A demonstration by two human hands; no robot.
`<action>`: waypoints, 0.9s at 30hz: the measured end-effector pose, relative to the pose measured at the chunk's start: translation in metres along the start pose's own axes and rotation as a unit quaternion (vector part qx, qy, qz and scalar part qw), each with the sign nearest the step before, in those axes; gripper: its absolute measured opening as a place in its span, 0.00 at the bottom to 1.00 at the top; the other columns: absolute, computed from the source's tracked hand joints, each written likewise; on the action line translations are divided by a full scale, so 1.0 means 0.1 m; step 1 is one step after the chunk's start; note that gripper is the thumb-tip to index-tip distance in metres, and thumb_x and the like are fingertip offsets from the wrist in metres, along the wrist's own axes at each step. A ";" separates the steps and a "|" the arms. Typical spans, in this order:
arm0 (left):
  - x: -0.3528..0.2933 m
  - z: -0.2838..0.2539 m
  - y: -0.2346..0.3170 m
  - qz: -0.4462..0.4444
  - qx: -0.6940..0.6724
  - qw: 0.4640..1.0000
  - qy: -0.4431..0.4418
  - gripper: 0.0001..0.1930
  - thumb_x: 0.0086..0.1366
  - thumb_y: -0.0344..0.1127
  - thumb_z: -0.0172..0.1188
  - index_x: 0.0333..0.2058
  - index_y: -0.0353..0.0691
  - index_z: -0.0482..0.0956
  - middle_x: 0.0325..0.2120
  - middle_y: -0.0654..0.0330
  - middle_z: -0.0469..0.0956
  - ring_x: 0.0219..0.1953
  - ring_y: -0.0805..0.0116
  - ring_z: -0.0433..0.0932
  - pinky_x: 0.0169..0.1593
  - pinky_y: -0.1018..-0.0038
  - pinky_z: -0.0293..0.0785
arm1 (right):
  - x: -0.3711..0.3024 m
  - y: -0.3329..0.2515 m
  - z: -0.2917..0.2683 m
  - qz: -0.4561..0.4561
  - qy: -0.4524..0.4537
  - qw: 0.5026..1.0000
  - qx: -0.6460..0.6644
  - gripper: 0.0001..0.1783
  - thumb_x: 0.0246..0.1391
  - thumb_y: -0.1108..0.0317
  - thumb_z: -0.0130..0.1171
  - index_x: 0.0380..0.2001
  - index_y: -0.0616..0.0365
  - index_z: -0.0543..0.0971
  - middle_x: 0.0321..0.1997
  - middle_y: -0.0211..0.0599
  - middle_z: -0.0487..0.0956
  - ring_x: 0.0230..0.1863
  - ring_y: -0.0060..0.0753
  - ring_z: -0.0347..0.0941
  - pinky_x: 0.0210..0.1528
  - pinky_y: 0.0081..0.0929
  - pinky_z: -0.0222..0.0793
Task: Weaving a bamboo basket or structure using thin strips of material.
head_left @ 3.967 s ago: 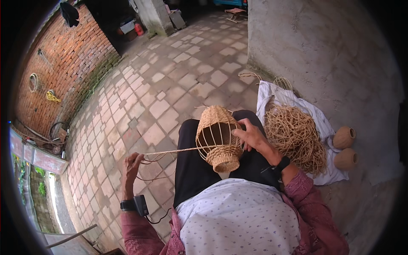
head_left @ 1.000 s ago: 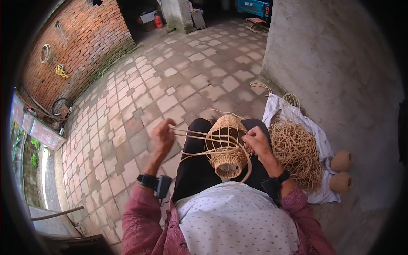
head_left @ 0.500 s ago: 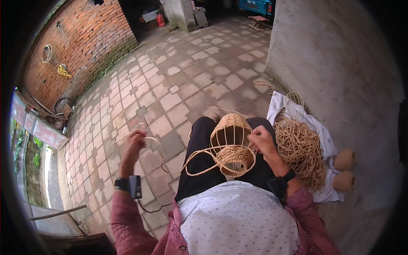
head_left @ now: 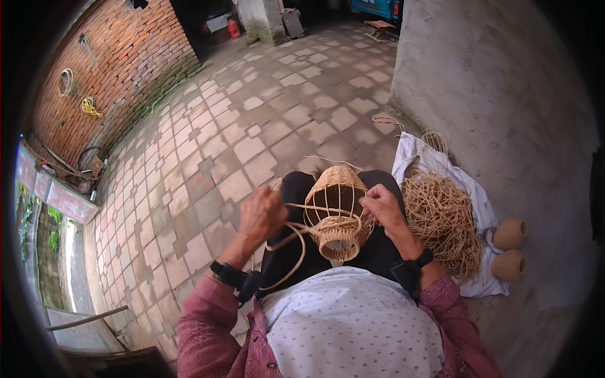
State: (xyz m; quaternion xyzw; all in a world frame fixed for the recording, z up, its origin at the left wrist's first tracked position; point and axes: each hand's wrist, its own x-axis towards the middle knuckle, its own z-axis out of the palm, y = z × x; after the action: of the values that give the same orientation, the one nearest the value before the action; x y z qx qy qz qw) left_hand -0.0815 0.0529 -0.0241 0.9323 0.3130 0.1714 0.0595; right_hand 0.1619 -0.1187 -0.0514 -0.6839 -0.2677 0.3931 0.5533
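Observation:
A small straw-coloured woven basket [head_left: 334, 177] rests between my thighs. Its far end and near neck are closely woven, and between them bare upright ribs leave an open gap. My right hand [head_left: 383, 206] is closed in a pinch at the basket's right side, by the ribs; what exactly lies under the fingertips is hidden. Left of the basket, my left hand [head_left: 262, 214] is closed round a pale twisted straw cord [head_left: 304, 249]. Part of that cord runs across the ribs toward my right hand, and a slack loop hangs over my left thigh.
A heap of loose straw cord [head_left: 438, 227] lies on a white cloth sack [head_left: 476, 217] to my right. Two small brown pots [head_left: 509, 266] sit beside it, near a grey wall [head_left: 485, 94]. Paving stones [head_left: 220, 151] spread ahead toward a brick wall [head_left: 126, 63].
My left hand has come in from far left to beside the basket, bringing the cord. The cord loop has shifted from over the basket's neck to its left. My right hand stays at the ribs.

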 end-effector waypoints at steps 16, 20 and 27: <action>-0.40 -0.23 -0.75 -0.110 -0.150 0.983 0.004 0.09 0.59 0.37 0.61 0.34 0.40 0.83 0.32 0.55 0.80 0.33 0.57 0.80 0.37 0.69 0.74 | 0.07 0.09 -0.02 -0.021 0.032 0.999 -0.024 0.08 0.50 0.68 0.60 0.27 0.54 0.70 0.18 0.26 0.72 0.14 0.14 0.62 0.14 0.15 0.54; -0.28 -0.04 0.23 -0.003 -0.250 0.966 -0.063 0.15 0.62 0.44 0.60 0.33 0.36 0.82 0.32 0.53 0.78 0.35 0.52 0.79 0.38 0.63 0.74 | 0.08 0.05 0.04 0.008 0.023 1.000 -0.019 0.10 0.48 0.66 0.63 0.26 0.57 0.72 0.21 0.29 0.75 0.20 0.17 0.69 0.19 0.19 0.62; -0.22 -0.05 -0.04 -0.035 -0.289 0.955 -0.061 0.14 0.63 0.40 0.60 0.29 0.32 0.79 0.21 0.49 0.74 0.23 0.58 0.74 0.29 0.65 0.68 | 0.06 0.00 0.05 0.018 0.036 0.999 -0.032 0.10 0.46 0.66 0.63 0.26 0.57 0.72 0.20 0.30 0.75 0.20 0.18 0.70 0.19 0.19 0.63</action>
State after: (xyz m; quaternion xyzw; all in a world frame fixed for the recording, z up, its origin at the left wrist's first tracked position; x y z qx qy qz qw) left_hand -0.1020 0.0428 -0.0269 0.8725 0.2779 0.1953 0.3513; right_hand 0.1614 -0.1116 -0.0535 -0.7198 -0.2475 0.3692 0.5333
